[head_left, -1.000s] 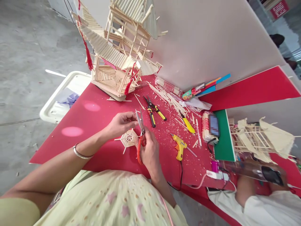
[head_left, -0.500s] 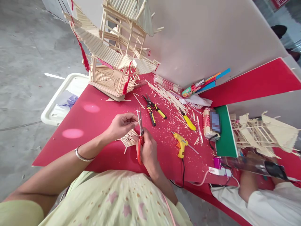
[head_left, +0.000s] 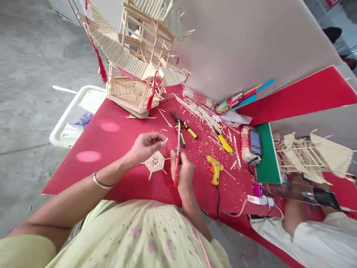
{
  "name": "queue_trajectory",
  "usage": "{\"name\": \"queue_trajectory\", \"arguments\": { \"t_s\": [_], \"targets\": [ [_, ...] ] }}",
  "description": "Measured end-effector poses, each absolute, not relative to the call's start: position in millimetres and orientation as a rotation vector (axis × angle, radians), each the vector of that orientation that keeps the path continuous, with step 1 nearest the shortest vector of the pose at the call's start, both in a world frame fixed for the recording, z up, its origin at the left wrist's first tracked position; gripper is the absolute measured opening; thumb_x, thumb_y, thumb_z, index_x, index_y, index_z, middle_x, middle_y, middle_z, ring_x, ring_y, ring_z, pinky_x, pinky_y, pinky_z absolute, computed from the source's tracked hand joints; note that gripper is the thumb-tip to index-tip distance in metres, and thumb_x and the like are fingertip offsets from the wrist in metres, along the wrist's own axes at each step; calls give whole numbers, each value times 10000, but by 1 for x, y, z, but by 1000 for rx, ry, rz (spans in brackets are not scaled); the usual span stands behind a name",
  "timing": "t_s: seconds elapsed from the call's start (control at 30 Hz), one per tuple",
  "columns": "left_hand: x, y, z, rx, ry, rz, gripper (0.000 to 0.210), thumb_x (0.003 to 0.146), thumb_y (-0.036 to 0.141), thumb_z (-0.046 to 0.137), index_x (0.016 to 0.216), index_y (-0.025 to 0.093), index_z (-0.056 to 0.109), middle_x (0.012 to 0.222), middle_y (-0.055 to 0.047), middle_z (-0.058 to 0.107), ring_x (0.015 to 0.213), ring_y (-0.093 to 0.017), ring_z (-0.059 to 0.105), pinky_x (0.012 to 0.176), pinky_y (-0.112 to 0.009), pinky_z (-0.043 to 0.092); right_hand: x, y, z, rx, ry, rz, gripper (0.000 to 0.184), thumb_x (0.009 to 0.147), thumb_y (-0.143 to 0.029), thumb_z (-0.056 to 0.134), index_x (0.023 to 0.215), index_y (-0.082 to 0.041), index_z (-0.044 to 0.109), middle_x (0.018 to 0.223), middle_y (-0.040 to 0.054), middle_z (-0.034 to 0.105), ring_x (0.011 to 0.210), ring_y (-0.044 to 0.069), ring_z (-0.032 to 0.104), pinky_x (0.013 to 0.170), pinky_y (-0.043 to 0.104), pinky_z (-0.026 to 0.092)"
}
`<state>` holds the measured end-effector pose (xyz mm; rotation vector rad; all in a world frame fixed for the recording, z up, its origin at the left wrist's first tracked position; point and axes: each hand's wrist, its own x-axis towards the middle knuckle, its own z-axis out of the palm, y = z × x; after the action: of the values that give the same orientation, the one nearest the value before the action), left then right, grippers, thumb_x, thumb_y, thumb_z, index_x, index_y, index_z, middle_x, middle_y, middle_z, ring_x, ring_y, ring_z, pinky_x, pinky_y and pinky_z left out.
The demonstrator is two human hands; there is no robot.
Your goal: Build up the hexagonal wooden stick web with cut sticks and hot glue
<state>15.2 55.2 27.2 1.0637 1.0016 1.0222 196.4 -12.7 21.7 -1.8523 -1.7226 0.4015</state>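
Between thumb and forefinger, my left hand (head_left: 149, 147) pinches a short piece of wooden stick (head_left: 166, 140). My right hand (head_left: 184, 169) is closed round the red handles of a pair of scissors (head_left: 176, 163), whose blades point away from me and look shut. Below my left hand, a small web-shaped piece made of sticks (head_left: 155, 162) lies flat on the red table (head_left: 125, 186). Just beyond the scissor tips, pliers with black and yellow handles (head_left: 184, 128) rest on the table.
A stick-built pavilion (head_left: 134, 85) with red tassels stands at the back left. Loose sticks (head_left: 202, 113), a yellow cutter knife (head_left: 224, 143) and a corded yellow glue gun (head_left: 215, 169) lie to the right. A co-worker's arm (head_left: 294, 216) and another stick model (head_left: 301, 156) are at far right.
My right hand has drawn the scissors right, away from my left hand, and their blades have closed. The longer stick piece at my left fingers now shows only a short end.
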Motion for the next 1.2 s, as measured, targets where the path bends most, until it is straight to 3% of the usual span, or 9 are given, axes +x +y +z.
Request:
{"name": "queue_trajectory", "arguments": {
  "t_s": [0.17, 0.37, 0.5, 0.73, 0.97, 1.2],
  "targets": [
    [5, 65, 18, 1288, 1152, 943, 344, 791, 450, 764, 891, 122, 742, 764, -43, 699, 636, -113, 538, 608, -245, 439, 237, -35, 22, -1939, -1905, 118, 509, 1010, -578, 571, 1288, -181, 729, 878, 111, 798, 720, 227, 729, 651, 294, 474],
    [-10, 77, 6, 1559, 1300, 690, 227, 761, 351, 713, 833, 145, 778, 741, -38, 743, 653, -147, 608, 623, -254, 455, 280, -82, 6, -2030, -2105, 60, 563, 959, -552, 663, 1374, -173, 693, 975, 122, 785, 875, 257, 732, 768, 321, 522],
    [-14, 78, 5, 1677, 1298, 538, 206, 766, 323, 678, 787, 147, 784, 728, -45, 763, 678, -165, 663, 637, -246, 472, 298, -94, 16, -2074, -2213, 127, 508, 975, -368, 635, 1460, -219, 622, 1111, 109, 749, 1012, 268, 685, 872, 363, 539],
    [-15, 77, 3, 1827, 1292, 494, 180, 757, 259, 638, 727, 148, 776, 684, -36, 752, 636, -142, 640, 623, -232, 442, 275, -82, 35, -1911, -2051, -15, 304, 1021, -324, 588, 1264, -221, 738, 1151, 112, 724, 1031, 253, 676, 896, 387, 565],
    [-16, 76, -10, 1871, 1260, 477, 180, 776, 265, 662, 780, 149, 799, 687, -35, 746, 628, -146, 623, 607, -241, 420, 210, -50, 9, -1482, -2159, 383, 309, 1048, -275, 542, 1310, -252, 703, 1230, 107, 685, 1150, 240, 645, 1012, 405, 559],
    [-15, 75, -6, 1877, 1286, 452, 160, 768, 259, 670, 742, 146, 780, 656, -25, 716, 619, -134, 596, 611, -238, 410, 200, -43, -6, -1511, -2184, 371, 315, 1053, -287, 538, 1301, -199, 710, 1227, 128, 668, 1119, 249, 622, 1006, 410, 550]
  ]
}}
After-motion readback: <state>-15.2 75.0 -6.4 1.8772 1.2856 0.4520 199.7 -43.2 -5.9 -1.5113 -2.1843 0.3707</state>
